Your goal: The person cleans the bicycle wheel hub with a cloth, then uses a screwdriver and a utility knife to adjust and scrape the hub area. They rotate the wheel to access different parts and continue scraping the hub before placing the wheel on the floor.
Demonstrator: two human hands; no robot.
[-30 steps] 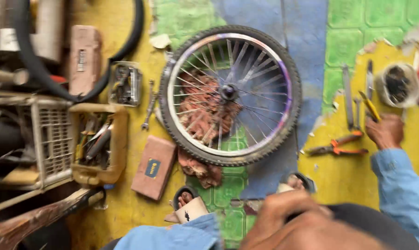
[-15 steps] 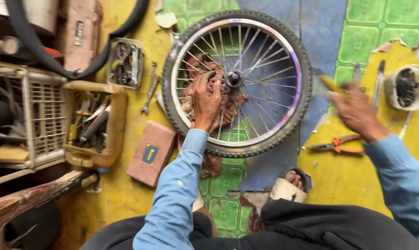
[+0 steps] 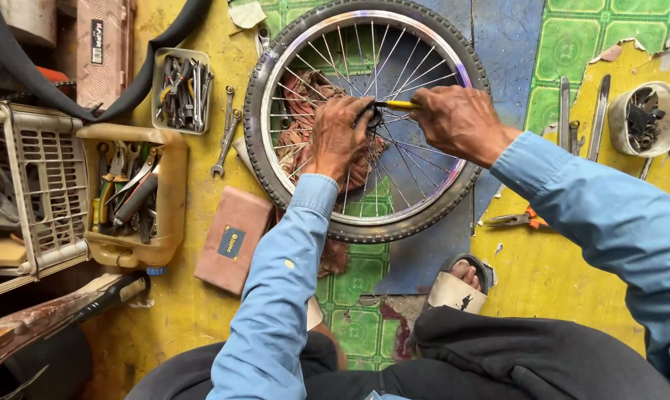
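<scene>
I see the bicycle wheel [image 3: 367, 118] lying flat on the floor [image 3: 542, 267] toward its far edge, a reddish rag [image 3: 305, 111] under the spokes. My left hand [image 3: 340, 137] rests on the hub at the wheel's middle, fingers curled down around it. My right hand [image 3: 461, 118] is clenched on a yellow-handled tool [image 3: 398, 105] whose tip meets the hub beside the left fingers. Orange-handled pliers [image 3: 516, 219] lie just outside the tyre on the right. Toward the left edge sit a tan tool caddy [image 3: 131, 196], a metal tray of small tools [image 3: 181, 90] and two spanners [image 3: 225, 132] beside the tyre
</scene>
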